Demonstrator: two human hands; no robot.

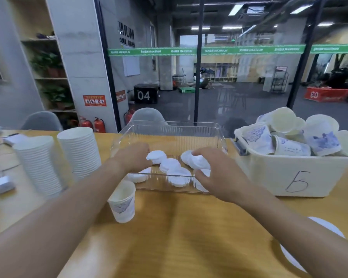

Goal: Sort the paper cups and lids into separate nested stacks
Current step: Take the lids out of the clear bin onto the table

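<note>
A clear plastic bin (169, 128) stands mid-table with several white lids (170, 164) lying in it. My left hand (134, 157) reaches over its near-left rim, fingers curled beside a lid (156, 156); whether it holds one I cannot tell. My right hand (219, 173) is inside the bin's right side, and its fingers curl around a small stack of lids (197, 161). A single printed paper cup (122, 201) stands upright in front of the bin. Two tall nested stacks of white cups (79, 151) (38, 165) stand at the left.
A white tub marked with a handwritten figure (293, 175) sits at the right, heaped with loose printed cups (289, 137). A white round object (295, 257) lies near the table's right front, partly behind my forearm. Small devices lie at the far left. Chairs stand behind the table.
</note>
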